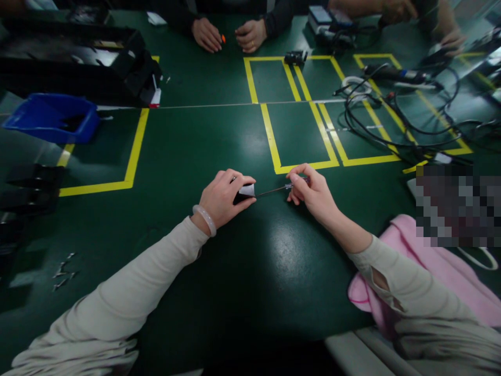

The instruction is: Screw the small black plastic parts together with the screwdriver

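Observation:
My left hand is closed around a small black part with a pale, shiny face, resting on the green table. My right hand grips the handle of a screwdriver between thumb and fingers. Its thin shaft points left, and the tip meets the right end of the black part; whether it sits in a screw is too small to tell. Several small screws lie loose on the table to the left of my left forearm.
A blue bin and black trays stand at the left, with dark parts nearer. Cables lie tangled at the right, beyond a pink cloth. Across the table rest another person's hands, near a small black part.

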`<state>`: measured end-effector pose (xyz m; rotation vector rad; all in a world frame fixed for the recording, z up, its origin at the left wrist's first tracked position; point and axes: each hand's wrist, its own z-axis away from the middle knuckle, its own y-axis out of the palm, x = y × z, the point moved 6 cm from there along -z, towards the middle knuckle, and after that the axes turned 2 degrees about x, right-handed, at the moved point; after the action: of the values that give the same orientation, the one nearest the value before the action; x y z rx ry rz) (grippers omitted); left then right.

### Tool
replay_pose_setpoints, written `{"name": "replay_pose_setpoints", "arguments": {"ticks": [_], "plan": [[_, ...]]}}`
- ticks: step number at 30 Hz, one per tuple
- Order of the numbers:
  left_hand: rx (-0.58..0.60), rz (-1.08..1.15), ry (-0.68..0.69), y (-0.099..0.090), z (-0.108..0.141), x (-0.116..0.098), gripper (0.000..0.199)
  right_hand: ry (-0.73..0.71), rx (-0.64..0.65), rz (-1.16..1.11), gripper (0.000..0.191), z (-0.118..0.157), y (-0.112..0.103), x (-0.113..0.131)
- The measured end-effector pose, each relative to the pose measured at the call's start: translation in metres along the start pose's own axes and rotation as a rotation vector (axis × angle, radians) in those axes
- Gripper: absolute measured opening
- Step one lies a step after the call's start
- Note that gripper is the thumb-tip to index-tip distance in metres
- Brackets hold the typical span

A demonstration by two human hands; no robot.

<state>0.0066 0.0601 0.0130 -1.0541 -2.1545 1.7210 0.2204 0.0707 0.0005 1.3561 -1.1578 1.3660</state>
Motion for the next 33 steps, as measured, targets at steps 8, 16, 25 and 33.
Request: {"name": "replay_pose_setpoints", "arguments": {"ticks": [8,16,25,33], "plan": [[-0.019,-0.003,0.016,-0.0016,0.0006,-0.0013,0.035,-0.034,0.028,-0.008,0.023,0.0012,0.0012,0.0045],[0.000,0.002,-0.003,-0.0005,0.0003,0.0000,0.035,-0.027,0.021,0.013,0.021,0.0018,0.0015,0.0047],[-0.018,0.002,0.011,-0.0004,0.0010,-0.0004,0.035,-0.022,0.029,0.001,0.023,0.0013,0.0013,0.0036],[0.000,0.002,-0.005,-0.0011,0.0004,-0.0005,0.035,-0.029,0.027,0.016,0.026,0.0018,0.0013,0.0051]]}}
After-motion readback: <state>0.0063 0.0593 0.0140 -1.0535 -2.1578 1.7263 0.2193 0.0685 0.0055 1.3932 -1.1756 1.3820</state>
